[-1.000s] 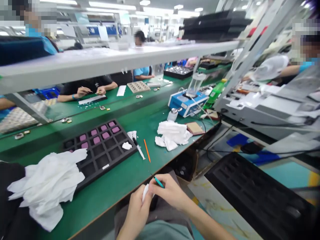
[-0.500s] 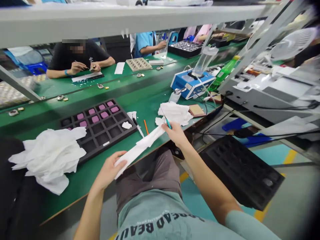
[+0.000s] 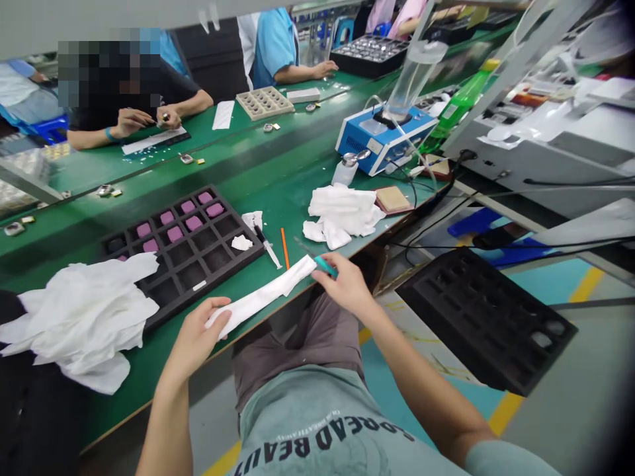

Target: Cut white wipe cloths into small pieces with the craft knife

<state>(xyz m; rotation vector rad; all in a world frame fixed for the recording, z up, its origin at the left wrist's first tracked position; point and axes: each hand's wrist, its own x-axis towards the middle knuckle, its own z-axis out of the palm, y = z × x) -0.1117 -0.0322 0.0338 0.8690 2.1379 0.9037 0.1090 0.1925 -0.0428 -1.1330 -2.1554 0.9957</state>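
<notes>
A long folded strip of white wiping paper stretches between my hands above the bench's front edge. My left hand is closed on its near left end, thumb on top. My right hand grips a thin teal-handled pointed tool; its tip is blurred and its kind is unclear. The strip's far end meets the right fingertips, but whether they pinch it I cannot tell. Beyond the strip lie an orange stick and a syringe. A black foam tray holds several purple blocks.
Crumpled white paper lies in a left heap and a right pile. Behind the latter stand a small dispenser bottle and a blue machine. A co-worker's hands work across the bench. Another black tray sits low at right.
My view has shifted slightly. The teal tool has tilted flatter in my right hand, which now sits at the strip's end. My left hand keeps its hold on the paper.
</notes>
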